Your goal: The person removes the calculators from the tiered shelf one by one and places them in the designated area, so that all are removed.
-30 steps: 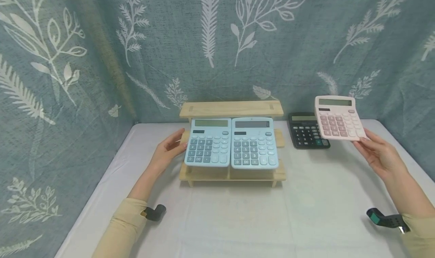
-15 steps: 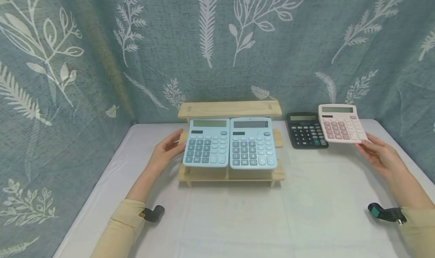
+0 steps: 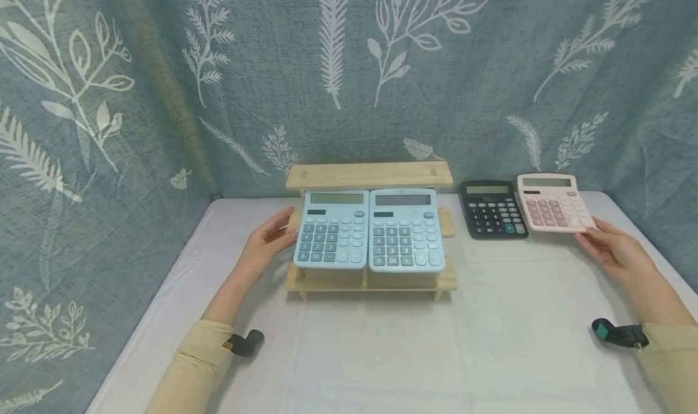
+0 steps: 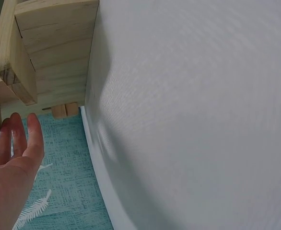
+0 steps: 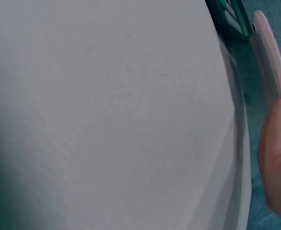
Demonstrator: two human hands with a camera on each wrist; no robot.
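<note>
My right hand (image 3: 618,250) pinches a pink calculator (image 3: 553,203) by its lower right corner, thumb on top and fingers underneath. In the right wrist view the pink calculator (image 5: 272,62) shows edge-on, tilted beside the black calculator's corner. The black calculator (image 3: 493,211) lies on the table just left of it. My left hand (image 3: 267,244) is at the left side of a wooden shelf rack (image 3: 368,174), its thumb tip by the edge of the left blue calculator (image 3: 329,229). Fairly straight fingers (image 4: 34,129) reach up to the rack's wood in the left wrist view.
A second blue calculator (image 3: 408,231) leans on the rack beside the first. The white-covered table (image 3: 376,353) extends in front of the rack. A teal leaf-patterned curtain (image 3: 338,68) hangs behind and along the sides.
My right hand has lowered the pink calculator and shifted it slightly right, so it no longer overlaps the black one's keys. My left hand stays at the rack.
</note>
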